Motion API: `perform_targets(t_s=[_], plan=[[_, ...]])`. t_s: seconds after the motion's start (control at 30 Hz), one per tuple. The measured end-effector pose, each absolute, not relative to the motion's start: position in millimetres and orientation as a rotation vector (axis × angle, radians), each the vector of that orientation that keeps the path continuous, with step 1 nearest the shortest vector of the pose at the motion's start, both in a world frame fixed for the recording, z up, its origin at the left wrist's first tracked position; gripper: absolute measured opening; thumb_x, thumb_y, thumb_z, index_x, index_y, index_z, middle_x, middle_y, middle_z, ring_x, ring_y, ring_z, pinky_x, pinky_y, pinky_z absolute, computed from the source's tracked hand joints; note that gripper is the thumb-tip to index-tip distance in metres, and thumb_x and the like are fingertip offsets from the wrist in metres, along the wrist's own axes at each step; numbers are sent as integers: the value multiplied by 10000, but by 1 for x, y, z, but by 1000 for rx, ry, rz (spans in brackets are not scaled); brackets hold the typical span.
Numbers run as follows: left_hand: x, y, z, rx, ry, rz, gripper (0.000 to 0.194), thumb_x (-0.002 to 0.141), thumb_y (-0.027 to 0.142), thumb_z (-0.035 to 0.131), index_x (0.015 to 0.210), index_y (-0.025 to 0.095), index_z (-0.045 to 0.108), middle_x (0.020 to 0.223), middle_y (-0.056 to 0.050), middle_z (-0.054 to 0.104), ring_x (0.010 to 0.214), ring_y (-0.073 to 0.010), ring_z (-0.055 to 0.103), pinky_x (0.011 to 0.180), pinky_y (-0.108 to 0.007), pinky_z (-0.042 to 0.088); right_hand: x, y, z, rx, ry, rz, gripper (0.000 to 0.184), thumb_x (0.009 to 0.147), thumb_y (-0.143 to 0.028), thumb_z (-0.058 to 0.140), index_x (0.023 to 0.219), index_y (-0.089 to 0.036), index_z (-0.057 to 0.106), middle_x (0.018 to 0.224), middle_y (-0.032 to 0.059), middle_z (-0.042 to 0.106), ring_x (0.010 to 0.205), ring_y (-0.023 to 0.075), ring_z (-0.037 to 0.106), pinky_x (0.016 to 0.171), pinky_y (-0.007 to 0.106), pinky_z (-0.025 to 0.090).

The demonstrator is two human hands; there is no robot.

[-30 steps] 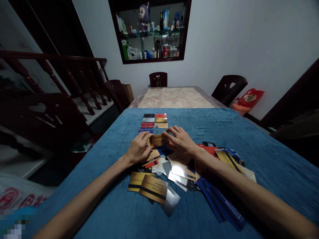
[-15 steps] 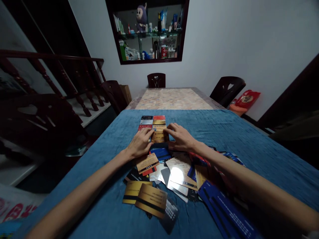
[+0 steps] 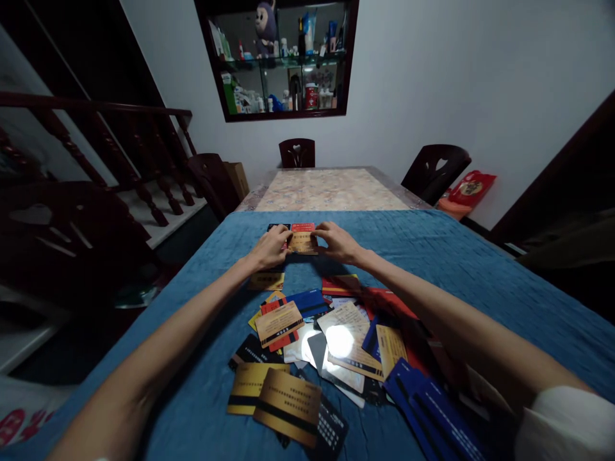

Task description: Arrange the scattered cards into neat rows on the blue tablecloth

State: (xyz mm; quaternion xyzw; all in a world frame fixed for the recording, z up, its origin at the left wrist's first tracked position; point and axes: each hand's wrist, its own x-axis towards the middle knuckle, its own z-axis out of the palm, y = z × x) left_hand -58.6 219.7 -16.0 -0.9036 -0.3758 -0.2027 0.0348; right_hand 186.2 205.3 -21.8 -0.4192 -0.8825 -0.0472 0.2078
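Between my two hands is a gold card, with its printed side facing me. My left hand pinches its left edge and my right hand pinches its right edge. It is over the laid-out cards, covering part of a red card behind it. A black card is partly hidden behind my left fingers. Below my left wrist lies another gold card. Nearer to me spreads a loose pile of cards, among them a tan card, a gold card with a dark stripe and blue cards.
A blue cloth covers the near part of the table, and the patterned tabletop shows beyond it. Dark wooden chairs stand around the table. Into the far wall is set a shelf cabinet with bottles and a plush toy.
Both hands have carried the gold card away from me, from beside the pile to over the far laid-out cards. The view has shifted slightly, uncovering more of the loose pile.
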Motion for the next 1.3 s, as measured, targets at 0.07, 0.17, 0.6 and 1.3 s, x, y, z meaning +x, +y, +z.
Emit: perform_targets(t_s=[0.07, 0.17, 0.6, 1.3], plan=[[-56, 234, -15, -2777, -1191, -613, 366, 740, 133, 606, 1099, 177, 665, 1135, -105, 617, 1067, -270, 577, 947, -409, 514, 183, 215, -21, -1242, -2437, -113, 220, 865, -216, 651, 1071, -160, 705, 1155, 131, 629, 1045, 244, 566, 894, 338, 442], [-52, 252, -15, -2797, -1232, -559, 329, 723, 176, 630, 1047, 165, 684, 1102, -105, 627, 1041, -276, 579, 937, -402, 508, 179, 227, -20, -1332, -2423, -76, 210, 871, -188, 630, 1060, -151, 715, 1175, 138, 640, 1061, 243, 583, 910, 329, 439], [-35, 294, -21, -2748, -1438, -194, 297, 742, 156, 591, 1019, 169, 698, 1144, -89, 646, 1110, -271, 546, 934, -345, 468, 173, 265, -32, -1541, -2431, 10, 238, 874, -260, 640, 1057, -143, 734, 1134, 136, 685, 936, 201, 629, 783, 252, 428], [-29, 306, -26, -2747, -1431, 17, 263, 751, 167, 567, 955, 192, 732, 1134, -123, 650, 1140, -313, 493, 890, -394, 450, 173, 279, -41, -1588, -2470, 67, 260, 881, -274, 634, 1062, -143, 767, 1098, 136, 742, 963, 216, 666, 772, 239, 431]])
